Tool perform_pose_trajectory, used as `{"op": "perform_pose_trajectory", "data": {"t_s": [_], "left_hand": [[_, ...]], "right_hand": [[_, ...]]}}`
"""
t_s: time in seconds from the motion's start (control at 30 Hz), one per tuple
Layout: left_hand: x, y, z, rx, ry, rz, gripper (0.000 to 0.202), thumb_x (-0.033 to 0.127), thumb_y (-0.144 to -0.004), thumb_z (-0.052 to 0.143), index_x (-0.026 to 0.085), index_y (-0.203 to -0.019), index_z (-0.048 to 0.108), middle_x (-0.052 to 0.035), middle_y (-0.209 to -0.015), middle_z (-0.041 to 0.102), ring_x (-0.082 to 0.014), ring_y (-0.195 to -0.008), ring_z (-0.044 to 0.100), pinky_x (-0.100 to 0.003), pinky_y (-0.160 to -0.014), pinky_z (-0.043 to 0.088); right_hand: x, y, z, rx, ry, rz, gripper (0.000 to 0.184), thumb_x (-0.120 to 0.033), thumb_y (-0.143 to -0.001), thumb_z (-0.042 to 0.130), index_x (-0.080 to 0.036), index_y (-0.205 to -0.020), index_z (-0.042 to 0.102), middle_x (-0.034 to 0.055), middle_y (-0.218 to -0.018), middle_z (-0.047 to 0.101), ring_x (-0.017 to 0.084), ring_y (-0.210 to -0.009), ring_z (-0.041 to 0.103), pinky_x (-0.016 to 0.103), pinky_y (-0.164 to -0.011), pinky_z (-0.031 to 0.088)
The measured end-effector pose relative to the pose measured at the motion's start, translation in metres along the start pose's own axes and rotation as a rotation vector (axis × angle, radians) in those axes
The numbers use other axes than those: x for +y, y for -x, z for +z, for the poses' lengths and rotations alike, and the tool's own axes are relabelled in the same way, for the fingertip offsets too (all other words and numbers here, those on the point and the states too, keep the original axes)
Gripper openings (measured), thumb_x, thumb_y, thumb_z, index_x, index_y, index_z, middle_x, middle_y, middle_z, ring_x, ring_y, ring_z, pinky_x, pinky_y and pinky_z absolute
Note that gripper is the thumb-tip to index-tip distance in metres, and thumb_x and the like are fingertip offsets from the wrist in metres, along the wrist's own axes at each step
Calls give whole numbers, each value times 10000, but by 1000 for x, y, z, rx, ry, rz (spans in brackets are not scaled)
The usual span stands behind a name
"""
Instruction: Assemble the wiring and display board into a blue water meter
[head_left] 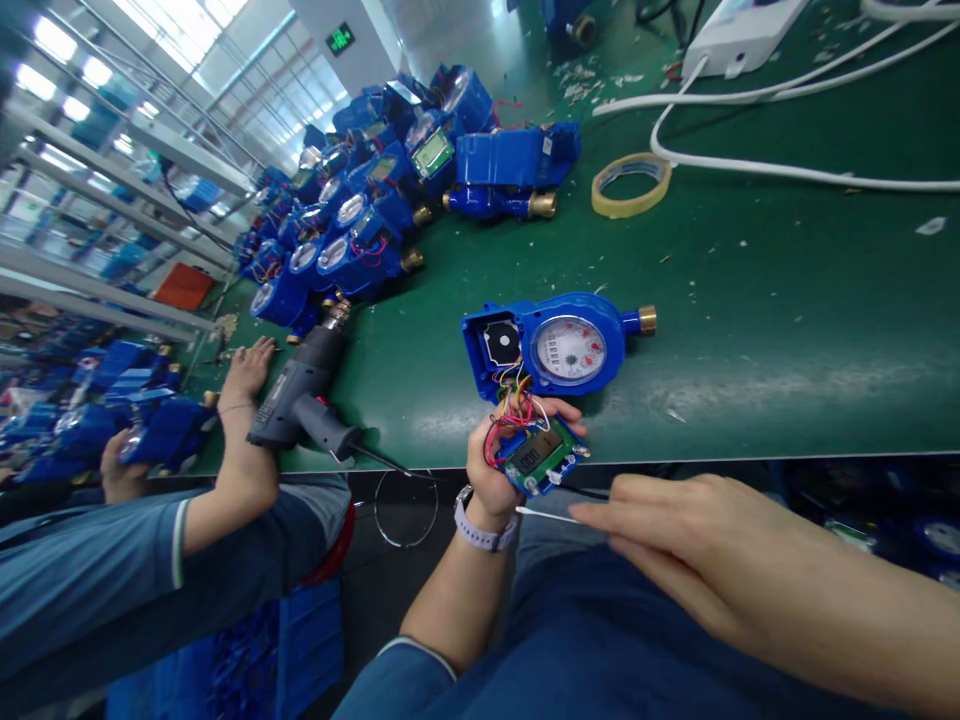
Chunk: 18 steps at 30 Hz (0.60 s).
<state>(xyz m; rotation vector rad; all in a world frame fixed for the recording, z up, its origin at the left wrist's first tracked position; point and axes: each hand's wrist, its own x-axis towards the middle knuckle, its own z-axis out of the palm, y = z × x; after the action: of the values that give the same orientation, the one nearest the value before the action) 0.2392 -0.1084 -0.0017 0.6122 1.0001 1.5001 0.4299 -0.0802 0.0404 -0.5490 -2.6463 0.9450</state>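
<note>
Because wires (516, 405) tie two parts together, left hand (491, 475): I grasp the circuit board (536, 455) from underneath, near to the meter, it seems so that the wires are not pulled.
Circuit board: it is tilted in my fingers at the table's front edge, its display turned up, probably so that I can see it.
Meter (570, 350): it lies on the green table (787, 330) at 12 o'clock from my left hand, dial up, so likely it needs no hand for support.
Right hand (690, 530): at 4 o'clock, I pinch a cotton swab (547, 515) with my fingertips, a grip which suits such a thin stick. Its tip points to 9 o'clock, near the board but apart.
Heat gun (300, 385): it lies between 9 and 10 o'clock, nozzle turned away from laps, perhaps for safety. Just beside it is a co-worker's hand (251, 368).
Tape roll (634, 207): flat at 1 o'clock, well apart from my hands.
Heap of blue meters (352, 215): at 11 o'clock, packed closely, perhaps to save space.
</note>
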Motion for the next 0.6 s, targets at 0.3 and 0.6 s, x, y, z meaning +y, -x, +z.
{"op": "perform_pose_trajectory", "data": {"t_s": [0.3, 0.6], "left_hand": [[-1, -1, 0, -33, 5, -2, 460, 564, -815, 445, 153, -861, 646, -124, -911, 678, -273, -808, 672, -395, -758, 525], [1, -1, -3, -59, 29, -33, 450, 551, -817, 453, 149, -870, 649, -122, -905, 682, -282, -809, 676, -399, -751, 528]], "right_hand": [[2, -16, 0, 133, 411, -91, 429, -15, -703, 556, -161, -1097, 641, 19, -765, 616, 204, -545, 604, 331, -454, 330], [6, -11, -16, 44, 299, -131, 390, -47, -775, 528, -202, -1119, 626, -3, -746, 617, 183, -546, 597, 310, -464, 320]]}}
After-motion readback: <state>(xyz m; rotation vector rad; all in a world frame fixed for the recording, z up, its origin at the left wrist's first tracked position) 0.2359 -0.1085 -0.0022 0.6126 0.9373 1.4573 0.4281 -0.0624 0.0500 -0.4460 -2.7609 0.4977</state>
